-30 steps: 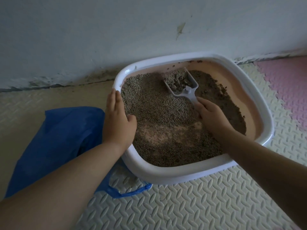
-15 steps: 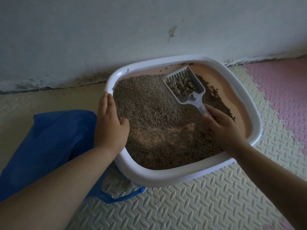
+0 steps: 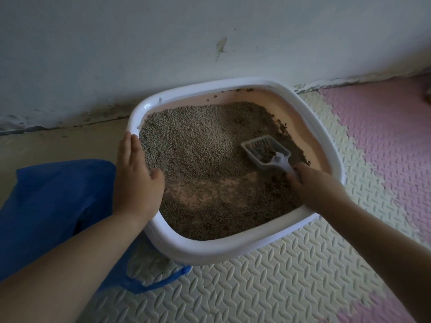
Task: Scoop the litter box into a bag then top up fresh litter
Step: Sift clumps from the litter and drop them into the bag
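Foam mat (image 3: 268, 287) under litter box (image 3: 210, 254); blue bag (image 3: 53, 201) seemingly partly on it.

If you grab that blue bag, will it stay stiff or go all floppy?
Probably floppy: the blue bag lies crumpled and creased on the floor. It looks thin, so likely light. Lifted by its loop handle, it would probably sag and swing.

We lose the handle of the white slotted plastic scoop (image 3: 264, 151) inside the right hand (image 3: 313, 185); blue plastic bag (image 3: 58, 201) cut off left.
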Demonstrator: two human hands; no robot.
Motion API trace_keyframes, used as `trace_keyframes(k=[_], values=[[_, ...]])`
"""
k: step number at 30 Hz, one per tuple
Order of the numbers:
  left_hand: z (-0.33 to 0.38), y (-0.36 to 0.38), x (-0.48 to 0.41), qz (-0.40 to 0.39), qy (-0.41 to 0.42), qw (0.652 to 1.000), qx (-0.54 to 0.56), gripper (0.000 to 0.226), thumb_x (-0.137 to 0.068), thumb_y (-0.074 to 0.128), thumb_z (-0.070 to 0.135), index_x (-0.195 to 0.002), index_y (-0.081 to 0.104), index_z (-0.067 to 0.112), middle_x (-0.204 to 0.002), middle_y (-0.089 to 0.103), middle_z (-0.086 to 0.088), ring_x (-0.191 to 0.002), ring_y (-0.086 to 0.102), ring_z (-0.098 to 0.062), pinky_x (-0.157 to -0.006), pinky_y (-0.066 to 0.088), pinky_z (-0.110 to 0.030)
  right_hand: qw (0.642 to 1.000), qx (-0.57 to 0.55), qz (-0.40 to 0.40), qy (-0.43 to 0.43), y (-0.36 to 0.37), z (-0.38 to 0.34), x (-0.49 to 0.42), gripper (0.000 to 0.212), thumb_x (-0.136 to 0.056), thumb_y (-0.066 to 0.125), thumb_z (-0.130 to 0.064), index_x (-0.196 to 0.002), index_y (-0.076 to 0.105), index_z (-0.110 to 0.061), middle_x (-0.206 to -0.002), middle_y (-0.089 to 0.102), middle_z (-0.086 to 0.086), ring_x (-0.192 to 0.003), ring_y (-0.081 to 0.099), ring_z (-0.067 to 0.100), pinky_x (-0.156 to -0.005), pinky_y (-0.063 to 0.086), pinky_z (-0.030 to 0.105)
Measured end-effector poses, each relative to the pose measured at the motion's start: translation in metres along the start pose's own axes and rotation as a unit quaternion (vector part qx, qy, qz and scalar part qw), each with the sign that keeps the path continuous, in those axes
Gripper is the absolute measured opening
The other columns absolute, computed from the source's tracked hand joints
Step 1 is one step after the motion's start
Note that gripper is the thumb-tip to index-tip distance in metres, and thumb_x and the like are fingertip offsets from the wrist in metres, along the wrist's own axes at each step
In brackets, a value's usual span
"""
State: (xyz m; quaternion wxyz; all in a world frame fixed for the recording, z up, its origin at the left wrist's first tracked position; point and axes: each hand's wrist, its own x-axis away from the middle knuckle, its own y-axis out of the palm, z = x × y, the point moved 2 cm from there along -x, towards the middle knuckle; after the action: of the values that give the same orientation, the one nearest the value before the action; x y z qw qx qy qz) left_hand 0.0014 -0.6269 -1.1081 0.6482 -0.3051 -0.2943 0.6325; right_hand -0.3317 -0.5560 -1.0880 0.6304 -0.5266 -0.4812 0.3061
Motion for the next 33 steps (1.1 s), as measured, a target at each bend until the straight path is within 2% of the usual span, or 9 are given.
trace_keyframes(k=[7, 11, 14, 18, 21, 23, 25, 28, 33], values=[[0.002, 0.000, 0.000, -0.002, 0.003, 1.000, 0.003, 0.072, -0.096, 0.046, 0.015, -0.153, 0.003, 0.017, -0.161, -0.006, 0.007, -0.147, 0.004, -0.013, -0.107, 0.013, -0.022, 0.997, 0.077, -0.023, 0.017, -0.005, -0.004, -0.018, 0.029, -0.100, 0.035, -0.032, -0.107, 0.056, -0.014, -0.083, 0.060, 0.002, -0.075, 0.059, 0.022, -0.062, 0.048, 0.032], [0.000, 0.001, -0.001, -0.001, 0.005, 1.000, 0.004, 0.073, -0.095, 0.048, 0.015, -0.153, 0.004, 0.017, -0.161, -0.005, 0.007, -0.147, 0.004, -0.014, -0.109, 0.016, -0.025, 0.994, 0.096, -0.021, 0.048, -0.013, -0.002, -0.041, 0.027, -0.095, 0.041, -0.028, -0.099, 0.065, -0.015, -0.076, 0.061, -0.001, -0.067, 0.061, 0.017, -0.054, 0.049, 0.027], [-0.001, 0.001, -0.001, 0.001, 0.008, 1.000, 0.005, 0.073, -0.095, 0.048, 0.015, -0.153, 0.005, 0.016, -0.161, -0.004, 0.007, -0.147, 0.004, -0.015, -0.111, 0.017, -0.028, 0.997, 0.052, -0.013, 0.064, -0.014, -0.010, -0.060, 0.023, -0.092, 0.046, -0.025, -0.098, 0.066, -0.016, -0.077, 0.062, 0.001, -0.065, 0.061, 0.019, -0.054, 0.052, 0.029], [-0.001, 0.002, -0.001, 0.007, 0.009, 1.000, 0.005, 0.072, -0.094, 0.048, 0.013, -0.153, 0.006, 0.014, -0.161, -0.002, 0.005, -0.147, 0.005, -0.015, -0.109, 0.015, -0.023, 0.999, -0.012, 0.005, 0.038, -0.015, -0.027, -0.088, 0.018, -0.091, 0.052, -0.029, -0.097, 0.065, -0.018, -0.075, 0.063, -0.001, -0.060, 0.061, 0.016, -0.043, 0.041, 0.021], [0.000, 0.003, -0.001, 0.009, 0.008, 1.000, 0.010, 0.071, -0.095, 0.046, 0.012, -0.153, 0.006, 0.014, -0.161, -0.002, 0.004, -0.147, 0.004, -0.013, -0.108, 0.013, -0.021, 0.998, -0.047, -0.004, 0.034, -0.019, -0.049, -0.100, 0.022, -0.093, 0.052, -0.034, -0.094, 0.064, -0.015, -0.077, 0.064, 0.000, -0.062, 0.062, 0.016, -0.048, 0.050, 0.025], [0.000, 0.002, -0.001, 0.009, 0.006, 1.000, 0.014, 0.070, -0.096, 0.046, 0.012, -0.153, 0.006, 0.014, -0.161, -0.003, 0.005, -0.147, 0.005, -0.012, -0.108, 0.013, -0.020, 0.996, -0.066, -0.017, 0.055, -0.013, -0.072, -0.102, 0.018, -0.094, 0.049, -0.021, -0.095, 0.061, -0.008, -0.079, 0.063, 0.004, -0.063, 0.060, 0.018, -0.051, 0.051, 0.028], [0.000, 0.002, -0.001, 0.009, 0.004, 1.000, 0.013, 0.070, -0.096, 0.045, 0.012, -0.154, 0.006, 0.014, -0.161, -0.003, 0.005, -0.147, 0.005, -0.012, -0.107, 0.014, -0.020, 0.993, -0.079, -0.030, 0.077, 0.002, -0.091, -0.100, 0.023, -0.094, 0.043, -0.011, -0.112, 0.055, -0.003, -0.077, 0.058, 0.005, -0.061, 0.058, 0.018, -0.047, 0.047, 0.029], [0.001, 0.001, 0.000, 0.006, 0.001, 1.000, 0.015, 0.071, -0.095, 0.045, 0.013, -0.154, 0.005, 0.016, -0.161, -0.004, 0.007, -0.147, 0.005, -0.012, -0.107, 0.015, -0.021, 0.982, -0.166, -0.015, 0.086, 0.026, -0.093, -0.098, 0.038, -0.099, 0.038, -0.019, -0.136, 0.035, -0.008, -0.081, 0.055, 0.004, -0.063, 0.055, 0.020, -0.046, 0.039, 0.028], [0.002, 0.000, 0.000, 0.003, -0.004, 1.000, 0.026, 0.073, -0.095, 0.046, 0.013, -0.154, 0.004, 0.019, -0.161, -0.005, 0.009, -0.146, 0.007, -0.012, -0.107, 0.017, -0.020, 0.969, -0.240, 0.043, 0.040, 0.020, -0.069, -0.082, 0.031, -0.101, 0.039, -0.030, -0.126, 0.041, -0.012, -0.095, 0.062, 0.009, -0.069, 0.055, 0.022, -0.061, 0.048, 0.038]])
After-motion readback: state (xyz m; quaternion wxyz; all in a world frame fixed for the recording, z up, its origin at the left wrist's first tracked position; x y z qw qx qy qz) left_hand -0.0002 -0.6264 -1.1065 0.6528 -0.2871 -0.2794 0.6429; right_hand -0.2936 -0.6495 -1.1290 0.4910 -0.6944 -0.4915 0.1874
